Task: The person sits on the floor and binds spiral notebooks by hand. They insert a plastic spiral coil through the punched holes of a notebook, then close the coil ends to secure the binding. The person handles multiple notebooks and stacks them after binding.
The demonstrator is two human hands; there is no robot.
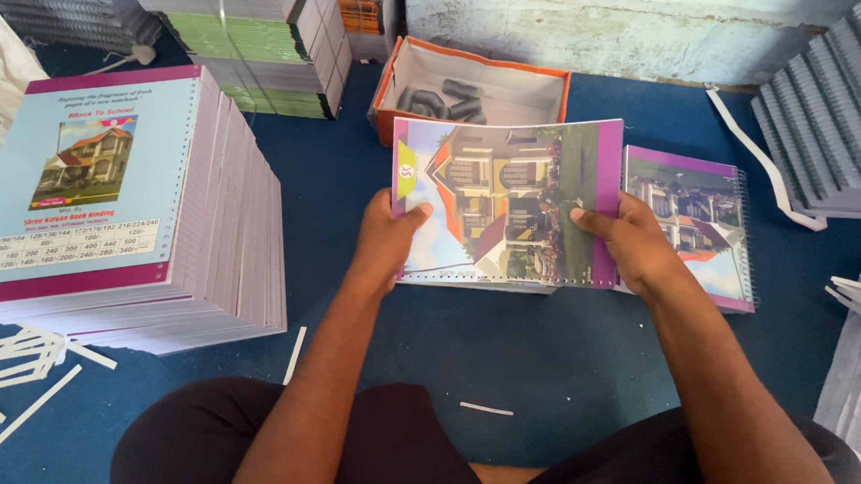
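Head view: person seated on a blue floor (552, 362), both forearms reaching toward the middle of the frame.
Held item: notebook (506, 205) with a house picture on its cover and purple edges, mid-frame, raised slightly off the floor and tilted toward the camera, probably so the cover faces the eyes.
Left hand (387, 244): fingers clamped on the notebook's left edge, thumb on the cover, the rest hidden beneath.
Right hand (634, 243): fingers gripping the right edge, thumb pressed on the purple strip; the two-sided grip keeps the book level.
Under and right: spiral-bound notebook (701, 220) flat on the floor, partly covered by the held one, coil along its right edge.
Upper middle: orange box (472, 85), open top, dark coiled pieces inside, close behind the hands.
Left of frame: tall stack of unbound books (129, 207), light-blue back cover on top, punched holes along one edge.
Right edge: fanned grey bound stacks (831, 108).
Lower left: white paper strips (20, 366) scattered on the floor, likely offcuts.
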